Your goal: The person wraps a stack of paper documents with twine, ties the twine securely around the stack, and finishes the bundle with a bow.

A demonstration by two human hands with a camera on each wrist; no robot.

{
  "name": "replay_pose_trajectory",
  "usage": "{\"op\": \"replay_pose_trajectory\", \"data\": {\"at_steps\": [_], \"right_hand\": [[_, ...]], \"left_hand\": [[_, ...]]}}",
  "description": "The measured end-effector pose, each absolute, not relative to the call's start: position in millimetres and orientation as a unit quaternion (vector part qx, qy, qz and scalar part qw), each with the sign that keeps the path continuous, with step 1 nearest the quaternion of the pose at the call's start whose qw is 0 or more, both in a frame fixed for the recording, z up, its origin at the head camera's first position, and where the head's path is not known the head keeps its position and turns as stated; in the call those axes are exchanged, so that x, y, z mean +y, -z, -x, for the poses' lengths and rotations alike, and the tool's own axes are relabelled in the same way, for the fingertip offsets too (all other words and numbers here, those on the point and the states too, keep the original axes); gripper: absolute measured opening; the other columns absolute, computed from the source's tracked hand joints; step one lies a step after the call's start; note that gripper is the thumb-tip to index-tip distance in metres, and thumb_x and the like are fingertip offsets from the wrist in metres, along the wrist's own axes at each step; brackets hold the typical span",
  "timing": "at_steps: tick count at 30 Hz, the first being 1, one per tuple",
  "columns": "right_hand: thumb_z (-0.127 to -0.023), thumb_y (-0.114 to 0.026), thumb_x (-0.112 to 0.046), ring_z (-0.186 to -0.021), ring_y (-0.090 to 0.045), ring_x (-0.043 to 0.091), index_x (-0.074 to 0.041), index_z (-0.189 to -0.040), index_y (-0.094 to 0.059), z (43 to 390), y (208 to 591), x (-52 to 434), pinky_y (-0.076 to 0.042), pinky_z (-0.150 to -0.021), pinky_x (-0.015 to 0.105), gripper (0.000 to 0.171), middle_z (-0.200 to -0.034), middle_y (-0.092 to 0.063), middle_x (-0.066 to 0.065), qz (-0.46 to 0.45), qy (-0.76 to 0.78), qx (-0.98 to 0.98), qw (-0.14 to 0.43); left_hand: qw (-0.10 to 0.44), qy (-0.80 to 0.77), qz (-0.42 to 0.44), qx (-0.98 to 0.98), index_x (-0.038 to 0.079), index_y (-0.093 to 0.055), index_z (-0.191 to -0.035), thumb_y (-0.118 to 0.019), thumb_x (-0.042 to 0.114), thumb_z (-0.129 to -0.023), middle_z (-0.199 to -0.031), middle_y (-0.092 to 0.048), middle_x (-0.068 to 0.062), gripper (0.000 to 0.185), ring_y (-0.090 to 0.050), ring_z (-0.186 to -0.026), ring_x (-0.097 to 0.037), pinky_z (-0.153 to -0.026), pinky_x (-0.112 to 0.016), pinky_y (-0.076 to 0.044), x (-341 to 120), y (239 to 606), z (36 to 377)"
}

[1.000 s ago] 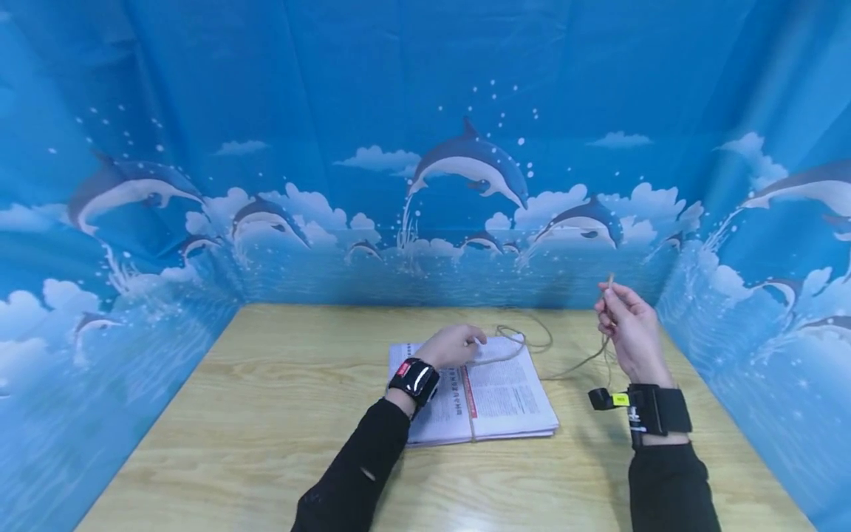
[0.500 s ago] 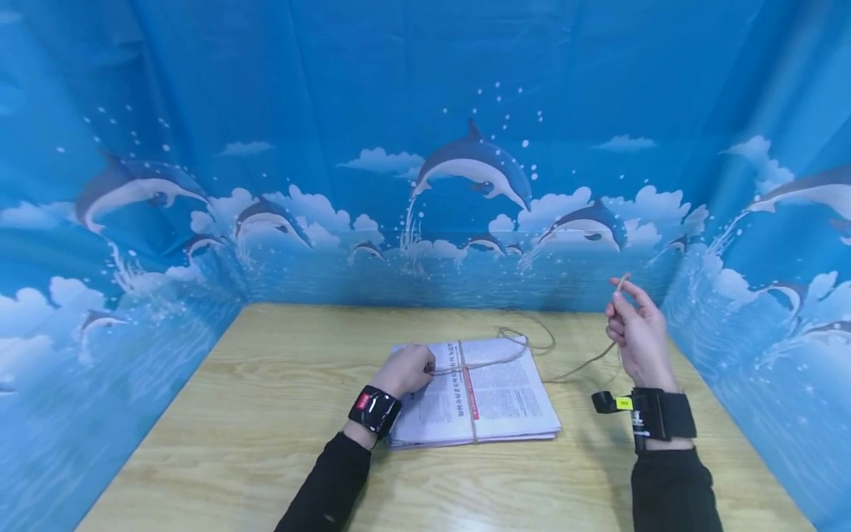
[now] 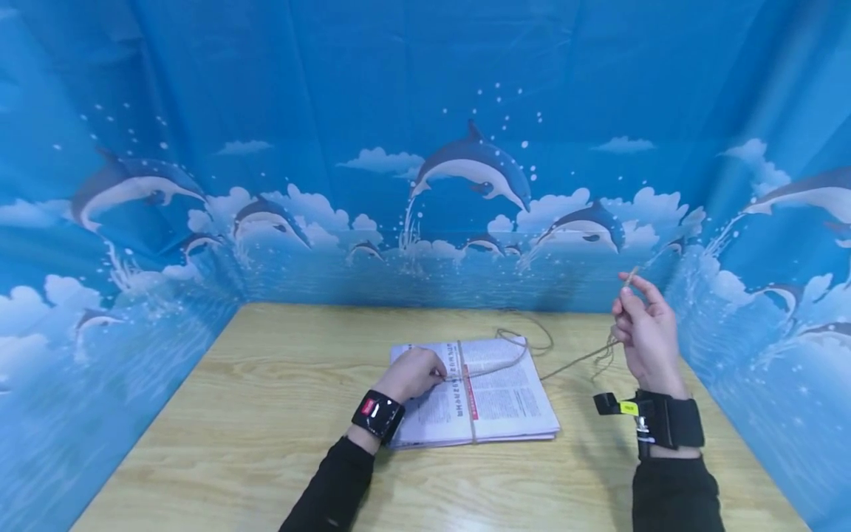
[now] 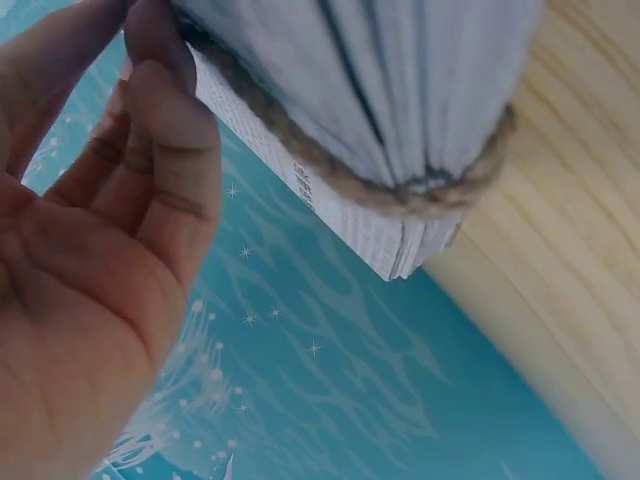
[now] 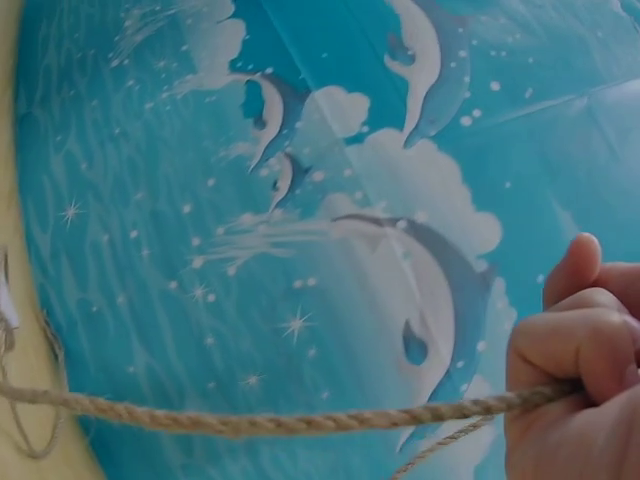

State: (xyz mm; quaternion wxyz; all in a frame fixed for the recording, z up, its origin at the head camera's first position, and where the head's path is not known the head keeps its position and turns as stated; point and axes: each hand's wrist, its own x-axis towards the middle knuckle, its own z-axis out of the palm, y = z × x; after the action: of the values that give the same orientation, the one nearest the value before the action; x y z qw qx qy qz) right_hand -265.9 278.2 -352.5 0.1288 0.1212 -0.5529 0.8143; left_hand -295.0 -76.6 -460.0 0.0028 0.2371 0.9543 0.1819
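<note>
A folded stack of newspapers [image 3: 505, 403] lies in the middle of the wooden table [image 3: 266, 384], with brown twine [image 3: 572, 362] wrapped round it. My left hand [image 3: 440, 375] rests on the stack's left half and pinches the twine where it crosses the top. In the left wrist view the twine [image 4: 330, 170] bites into the newspaper edge [image 4: 400, 80], and the left hand [image 4: 140, 30] meets it at the top. My right hand [image 3: 628, 292] is raised to the right of the stack and grips the twine's free end. The right wrist view shows the twine [image 5: 250, 422] running taut into the right hand [image 5: 575, 380].
A loose loop of twine [image 3: 532, 332] lies on the table behind the newspapers. Blue dolphin-print cloth walls [image 3: 425, 185] close in the table at the back and on both sides. Bare wood [image 3: 219, 458] stretches left of the stack.
My left hand slid from the stack's middle to its left half and took hold of the twine. My right hand moved right and slightly up, drawing the twine tighter.
</note>
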Motion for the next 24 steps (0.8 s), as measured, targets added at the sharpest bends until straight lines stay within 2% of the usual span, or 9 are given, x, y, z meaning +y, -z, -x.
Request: {"op": "replay_pose_trajectory", "data": {"at_steps": [7,13,18,21,24], "right_hand": [[-0.101,-0.053,-0.022,-0.044,-0.027,0.008,-0.01,-0.14,-0.047,258,345,271,-0.011,-0.046,0.032,0.042,-0.077,-0.06,-0.002,-0.132,-0.786,-0.587,0.145],[-0.101,-0.052,-0.025,-0.046,-0.025,0.011,-0.009,-0.139,-0.05,259,343,264,-0.012,-0.047,0.034,0.041,-0.073,-0.055,-0.003,-0.14,-0.74,-0.644,0.135],[-0.1,-0.055,-0.029,-0.05,-0.038,0.008,-0.009,-0.121,-0.062,263,344,256,-0.021,-0.042,0.03,0.03,-0.072,-0.057,-0.003,-0.104,-0.682,-0.71,0.144],[-0.098,-0.06,-0.027,-0.053,-0.046,0.007,-0.007,-0.111,-0.065,266,345,250,-0.03,-0.042,0.024,0.025,-0.073,-0.063,-0.003,-0.081,-0.691,-0.702,0.155],[-0.096,-0.063,-0.026,-0.056,-0.052,0.008,-0.005,-0.108,-0.066,272,344,243,-0.034,-0.043,0.022,0.024,-0.074,-0.065,-0.002,-0.07,-0.72,-0.669,0.173]], "left_hand": [[0.011,-0.202,-0.253,0.946,0.017,-0.078,-0.101,-0.073,0.016,-0.087,-0.102,-0.075,0.002,0.015,-0.067,-0.095,-0.012,-0.086,-0.028,-0.052,-78,458,295],[0.035,-0.245,-0.248,0.937,0.014,-0.074,-0.109,-0.071,0.02,-0.089,-0.087,-0.07,0.003,0.02,-0.058,-0.064,-0.006,-0.059,-0.023,-0.048,-80,456,295],[0.052,-0.274,-0.227,0.933,0.013,-0.073,-0.112,-0.066,0.022,-0.093,-0.09,-0.068,0.001,0.022,-0.056,-0.052,-0.008,-0.047,-0.026,-0.049,-84,453,294],[0.054,-0.283,-0.222,0.932,0.012,-0.073,-0.112,-0.065,0.022,-0.095,-0.09,-0.068,-0.001,0.022,-0.057,-0.051,-0.01,-0.046,-0.027,-0.049,-86,451,293],[0.059,-0.288,-0.219,0.93,0.012,-0.073,-0.112,-0.064,0.022,-0.095,-0.089,-0.068,0.0,0.022,-0.058,-0.051,-0.01,-0.046,-0.028,-0.049,-86,449,291]]}}
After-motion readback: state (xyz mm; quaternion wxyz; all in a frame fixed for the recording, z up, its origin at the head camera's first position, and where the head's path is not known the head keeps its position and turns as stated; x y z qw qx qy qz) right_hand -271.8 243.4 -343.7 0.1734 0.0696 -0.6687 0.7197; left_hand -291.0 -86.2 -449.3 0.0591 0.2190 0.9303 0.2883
